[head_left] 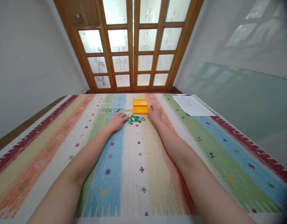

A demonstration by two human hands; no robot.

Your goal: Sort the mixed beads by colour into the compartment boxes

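Observation:
A pile of small blue, green and dark pieces (135, 119) lies on the striped tablecloth. My left hand (117, 121) rests palm down at the pile's left edge, its fingers stretched out and the tips touching the pieces. Just right of the orange box (140, 105), my right hand (155, 112) is closed with its fingers curled together; whatever they hold is too small or hidden to make out. One or two white bits lie in the near part of the orange box. Left of it, clear plastic trays (112, 106) hold green pieces (108, 110), dark brown pieces (117, 110) and yellow pieces (128, 111).
Behind my right hand part of another clear tray (154, 102) shows. A printed white sheet (192, 105) lies at the table's far right. The striped cloth (134, 174) covers the table. Wooden glass-paned doors (133, 59) stand beyond the far edge, with walls on both sides.

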